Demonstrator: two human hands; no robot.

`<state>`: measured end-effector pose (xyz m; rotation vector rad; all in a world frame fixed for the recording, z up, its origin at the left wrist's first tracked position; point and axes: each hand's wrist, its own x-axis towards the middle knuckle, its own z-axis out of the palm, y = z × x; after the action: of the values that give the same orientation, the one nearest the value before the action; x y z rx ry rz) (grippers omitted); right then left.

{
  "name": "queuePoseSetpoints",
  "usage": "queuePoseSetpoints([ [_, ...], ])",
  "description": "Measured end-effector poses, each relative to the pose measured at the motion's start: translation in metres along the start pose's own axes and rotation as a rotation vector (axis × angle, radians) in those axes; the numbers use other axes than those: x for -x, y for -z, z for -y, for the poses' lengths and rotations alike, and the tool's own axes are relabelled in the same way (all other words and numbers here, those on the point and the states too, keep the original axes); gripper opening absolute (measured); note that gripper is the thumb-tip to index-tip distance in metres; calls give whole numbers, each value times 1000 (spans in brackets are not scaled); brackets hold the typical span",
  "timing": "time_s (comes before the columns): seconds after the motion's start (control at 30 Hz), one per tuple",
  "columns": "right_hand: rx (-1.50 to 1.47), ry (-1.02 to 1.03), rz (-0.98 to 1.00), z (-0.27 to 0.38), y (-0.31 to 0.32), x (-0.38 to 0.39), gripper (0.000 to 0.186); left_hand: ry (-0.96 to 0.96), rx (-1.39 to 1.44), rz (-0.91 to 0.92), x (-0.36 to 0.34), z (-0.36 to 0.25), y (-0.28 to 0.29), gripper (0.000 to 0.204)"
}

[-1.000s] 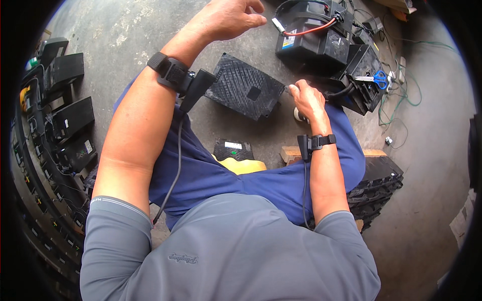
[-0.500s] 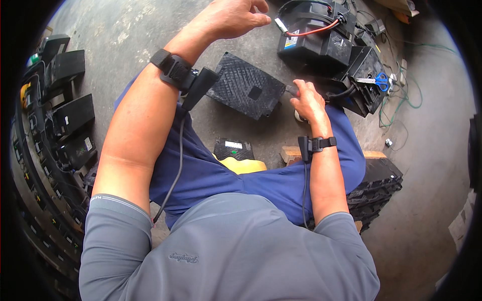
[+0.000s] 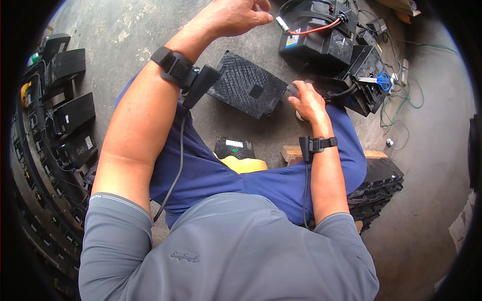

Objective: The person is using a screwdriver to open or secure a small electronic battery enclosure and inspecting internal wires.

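Note:
My left hand point(image 3: 233, 17) is raised at the top centre, beside a black battery case point(image 3: 324, 50) with a handle and red and black leads; its fingers are loosely curved, apart from the thumb, with nothing visible in them. Below it a textured black plate point(image 3: 241, 80) lies on the concrete floor. My right hand point(image 3: 309, 103) is at that plate's right end, its fingers closed round a small greyish object point(image 3: 292, 90) that I cannot make out. Just right of this hand is an open black case point(image 3: 366, 98), with blue-handled scissors point(image 3: 384, 81) on it.
Rows of black units point(image 3: 70, 113) with cables line the left. Green cables point(image 3: 411, 104) trail on the right floor. A stack of black parts point(image 3: 376, 180) and wood is beside my right leg. A labelled black block point(image 3: 233, 149) and yellow padding point(image 3: 243, 164) lie between my legs.
My left hand has edged slightly right over the last second. My right hand has shifted only slightly. The objects on the floor look the same.

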<state>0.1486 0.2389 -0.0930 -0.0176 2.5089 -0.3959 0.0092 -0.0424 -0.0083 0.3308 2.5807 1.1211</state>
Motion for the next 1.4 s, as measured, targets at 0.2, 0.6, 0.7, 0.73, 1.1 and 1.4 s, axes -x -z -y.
queuePoseSetpoints([
  [0.2, 4, 161, -123, -14, -15, -5, 35, 6, 15, 15, -2, 0, 0, 37],
  [0.6, 72, 140, -186, -13, -20, -5, 25, -16, 19, -2, -1, 1, -1, 35],
  [0.7, 125, 133, -181, -14, -25, -5, 25, -10, 32, 2, -1, 1, -1, 34],
  [0.73, 126, 134, -180, -13, -26, -4, 25, -9, 33, 2, -1, 1, -1, 34],
  [1.1, 72, 262, -302, -28, -39, -11, 34, -19, 30, 0, 1, 1, 1, 34],
  [1.4, -71, 313, -316, -39, -35, -16, 30, -8, 26, 19, 1, -2, 1, 36],
])
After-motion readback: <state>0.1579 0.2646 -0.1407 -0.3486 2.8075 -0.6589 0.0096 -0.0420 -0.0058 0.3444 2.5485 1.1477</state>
